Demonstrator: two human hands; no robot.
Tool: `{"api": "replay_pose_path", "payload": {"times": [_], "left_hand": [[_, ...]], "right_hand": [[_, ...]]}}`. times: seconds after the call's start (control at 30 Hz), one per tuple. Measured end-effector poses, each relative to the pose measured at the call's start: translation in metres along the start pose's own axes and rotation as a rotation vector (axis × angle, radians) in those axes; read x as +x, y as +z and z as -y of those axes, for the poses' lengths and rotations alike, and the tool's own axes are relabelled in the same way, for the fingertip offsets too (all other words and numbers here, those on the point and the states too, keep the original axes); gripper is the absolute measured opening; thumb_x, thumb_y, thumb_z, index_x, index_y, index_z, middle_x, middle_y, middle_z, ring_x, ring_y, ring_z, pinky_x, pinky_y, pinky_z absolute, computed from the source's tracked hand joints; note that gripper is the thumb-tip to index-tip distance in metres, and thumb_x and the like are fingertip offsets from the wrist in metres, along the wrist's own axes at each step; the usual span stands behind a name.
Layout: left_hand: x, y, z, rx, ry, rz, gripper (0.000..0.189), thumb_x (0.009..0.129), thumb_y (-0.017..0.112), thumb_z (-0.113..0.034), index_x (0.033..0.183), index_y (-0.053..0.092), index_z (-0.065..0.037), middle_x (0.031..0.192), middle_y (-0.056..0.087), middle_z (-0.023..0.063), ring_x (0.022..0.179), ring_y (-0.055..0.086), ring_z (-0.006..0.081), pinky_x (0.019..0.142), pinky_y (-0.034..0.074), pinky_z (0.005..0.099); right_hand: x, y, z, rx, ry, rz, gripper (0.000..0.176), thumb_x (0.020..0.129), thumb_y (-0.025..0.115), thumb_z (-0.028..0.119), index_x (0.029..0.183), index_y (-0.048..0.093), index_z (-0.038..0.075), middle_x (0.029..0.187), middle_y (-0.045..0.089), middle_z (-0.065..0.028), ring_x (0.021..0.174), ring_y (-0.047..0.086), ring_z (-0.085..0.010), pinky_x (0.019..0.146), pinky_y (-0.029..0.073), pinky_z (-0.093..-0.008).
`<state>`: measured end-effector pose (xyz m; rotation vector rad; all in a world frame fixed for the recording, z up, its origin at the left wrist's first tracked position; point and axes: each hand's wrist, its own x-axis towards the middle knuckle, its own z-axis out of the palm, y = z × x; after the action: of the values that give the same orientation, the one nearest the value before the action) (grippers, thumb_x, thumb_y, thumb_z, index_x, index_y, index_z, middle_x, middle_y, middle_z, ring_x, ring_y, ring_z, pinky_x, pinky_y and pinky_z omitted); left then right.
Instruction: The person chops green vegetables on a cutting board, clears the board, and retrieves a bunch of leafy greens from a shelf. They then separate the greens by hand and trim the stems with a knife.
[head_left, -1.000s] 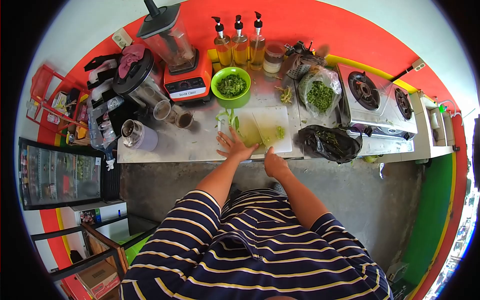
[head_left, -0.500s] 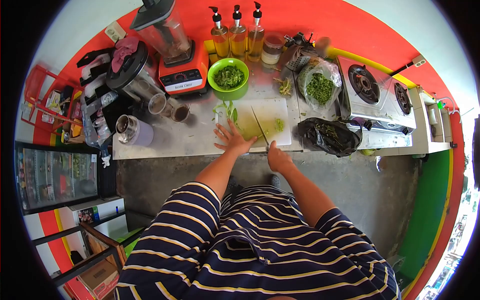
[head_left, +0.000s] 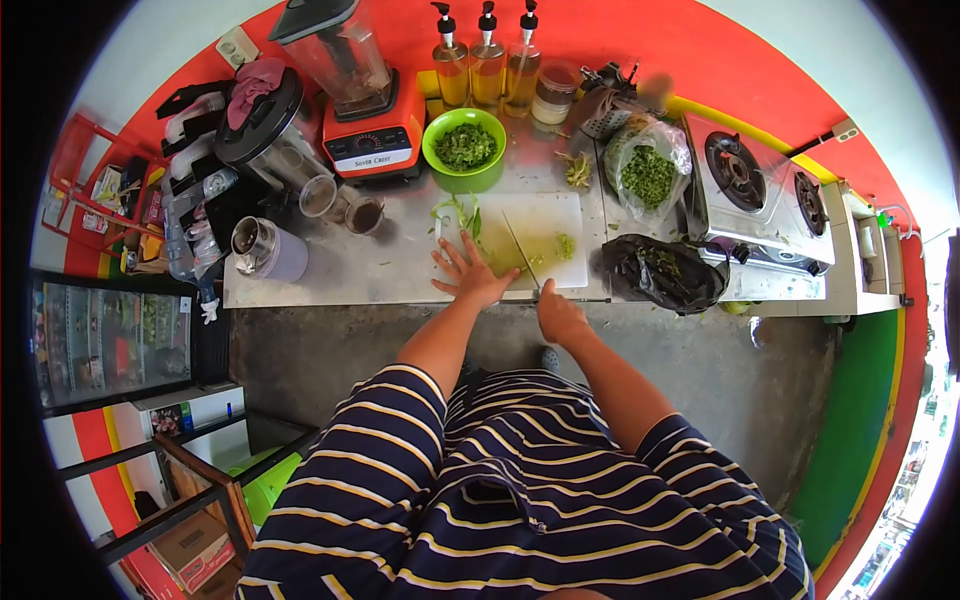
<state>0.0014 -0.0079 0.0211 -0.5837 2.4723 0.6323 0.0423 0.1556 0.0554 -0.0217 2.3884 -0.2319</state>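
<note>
Head camera, looking down: a knife [head_left: 517,238] slants across a white cutting board [head_left: 553,208], blade pointing away from me, between leafy stems [head_left: 474,217] on the left and chopped green bits [head_left: 565,246] on the right. My right hand [head_left: 561,317] is wrapped around its handle at the board's near edge. My left hand [head_left: 474,279] is palm down with fingers spread, near the stems; I cannot tell whether it pins anything. Behind the board, a green bowl [head_left: 474,182] of cut leaves stands on the metal surface [head_left: 345,285]. Rightward lie a black bag [head_left: 668,283] and, behind it, a clear bag [head_left: 680,157] of greens.
</note>
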Motion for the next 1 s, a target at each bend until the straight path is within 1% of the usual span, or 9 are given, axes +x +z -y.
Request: {"api": "replay_pose_path", "payload": {"times": [0.13, 0.27, 0.37, 0.5, 0.57, 0.7, 0.77, 0.87, 1.0], "left_hand": [[0.001, 0.003, 0.000, 0.012, 0.003, -0.003, 0.137, 0.073, 0.071, -0.074, 0.159, -0.019, -0.018, 0.160, -0.033, 0.0228, 0.147, -0.029, 0.0460, 0.111, -0.001, 0.0755], [0.000, 0.001, -0.001, 0.013, -0.004, 0.006, 0.137, 0.073, 0.071, -0.074, 0.158, -0.020, -0.019, 0.160, -0.033, 0.0224, 0.147, -0.029, 0.0462, 0.110, -0.001, 0.0760], [0.001, 0.000, -0.001, 0.014, -0.007, 0.014, 0.138, 0.072, 0.071, -0.074, 0.158, -0.021, -0.019, 0.159, -0.034, 0.0223, 0.147, -0.029, 0.0462, 0.110, -0.001, 0.0763], [0.002, -0.002, -0.002, 0.011, -0.012, 0.036, 0.138, 0.073, 0.071, -0.074, 0.158, -0.021, -0.018, 0.159, -0.034, 0.0226, 0.147, -0.029, 0.0467, 0.110, 0.000, 0.0767], [0.001, -0.002, -0.002, 0.019, -0.011, 0.035, 0.137, 0.073, 0.071, -0.074, 0.158, -0.021, -0.018, 0.159, -0.034, 0.0227, 0.146, -0.029, 0.0470, 0.110, 0.000, 0.0766], [0.004, -0.001, -0.001, 0.025, -0.014, 0.039, 0.137, 0.074, 0.072, -0.073, 0.158, -0.021, -0.018, 0.159, -0.034, 0.0226, 0.146, -0.029, 0.0476, 0.110, -0.001, 0.0763], [0.004, -0.001, -0.002, 0.024, -0.022, 0.042, 0.137, 0.073, 0.072, -0.073, 0.158, -0.021, -0.018, 0.159, -0.034, 0.0226, 0.146, -0.029, 0.0476, 0.110, -0.001, 0.0763], [-0.001, -0.007, -0.002, 0.029, -0.026, 0.063, 0.137, 0.074, 0.072, -0.073, 0.158, -0.021, -0.018, 0.159, -0.034, 0.0226, 0.146, -0.030, 0.0475, 0.110, -0.001, 0.0763], [-0.004, -0.012, -0.007, 0.010, -0.037, 0.078, 0.135, 0.075, 0.072, -0.071, 0.158, -0.021, -0.018, 0.159, -0.034, 0.0221, 0.146, -0.030, 0.0471, 0.110, -0.002, 0.0761]], "right_hand": [[0.001, -0.031, 0.007, -0.059, -0.006, 0.049, 0.052, 0.086, 0.066, 0.007, 0.129, 0.039, -0.003, 0.121, 0.066, -0.0275, 0.114, 0.066, -0.0399, 0.096, 0.053, -0.0464], [-0.006, -0.016, 0.007, -0.031, 0.004, 0.051, 0.052, 0.086, 0.067, 0.007, 0.128, 0.038, -0.001, 0.119, 0.067, -0.0272, 0.114, 0.066, -0.0395, 0.095, 0.053, -0.0464], [0.001, 0.006, 0.005, -0.021, 0.015, -0.028, 0.057, 0.084, 0.070, 0.007, 0.128, 0.035, -0.002, 0.118, 0.068, -0.0258, 0.113, 0.067, -0.0377, 0.093, 0.055, -0.0451], [0.008, -0.010, 0.017, -0.069, -0.026, -0.019, 0.055, 0.085, 0.070, 0.007, 0.127, 0.036, -0.002, 0.117, 0.068, -0.0250, 0.112, 0.068, -0.0367, 0.093, 0.055, -0.0447], [0.006, -0.022, 0.019, -0.071, -0.068, 0.000, 0.051, 0.086, 0.064, 0.005, 0.128, 0.036, -0.002, 0.115, 0.068, -0.0277, 0.110, 0.067, -0.0412, 0.093, 0.054, -0.0475], [-0.008, -0.007, 0.017, -0.070, -0.036, -0.027, 0.047, 0.087, 0.064, 0.006, 0.125, 0.037, -0.002, 0.114, 0.069, -0.0277, 0.110, 0.067, -0.0409, 0.093, 0.054, -0.0477], [-0.009, 0.011, 0.012, -0.086, -0.012, -0.106, 0.036, 0.092, 0.061, 0.011, 0.121, 0.040, 0.001, 0.108, 0.072, -0.0230, 0.103, 0.071, -0.0364, 0.088, 0.057, -0.0442], [0.008, 0.018, 0.019, -0.098, -0.066, -0.139, 0.026, 0.096, 0.055, 0.012, 0.116, 0.042, 0.002, 0.105, 0.073, -0.0226, 0.100, 0.072, -0.0371, 0.085, 0.058, -0.0446], [0.018, 0.010, 0.027, -0.109, -0.086, -0.176, 0.023, 0.097, 0.054, 0.012, 0.115, 0.042, 0.003, 0.105, 0.072, -0.0230, 0.099, 0.072, -0.0376, 0.084, 0.058, -0.0447]]}}
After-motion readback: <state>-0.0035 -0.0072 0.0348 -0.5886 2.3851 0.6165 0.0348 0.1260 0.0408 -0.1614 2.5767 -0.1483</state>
